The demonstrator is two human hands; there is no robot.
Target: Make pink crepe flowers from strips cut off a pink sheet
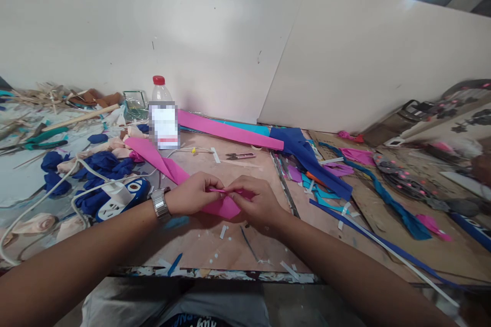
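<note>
A long pink strip (222,208), of cloth or paper, runs from the left side of the table to my hands. My left hand (194,194), with a metal watch on its wrist, pinches the strip's near end between thumb and fingers. Close beside it, my right hand (258,202) pinches the same strip, which is gathered and folded between the fingertips. Part of the fold is hidden by the fingers. Behind my hands lie small thread snips (240,156) on the table.
A red-capped bottle (161,93) stands at the back left, near another pink strip (230,130) and dark blue strips (322,163). At left, a cabled power strip (125,200) lies among blue and cream cloth pieces, with green-handled pliers (46,138) beyond. A white wall rises behind.
</note>
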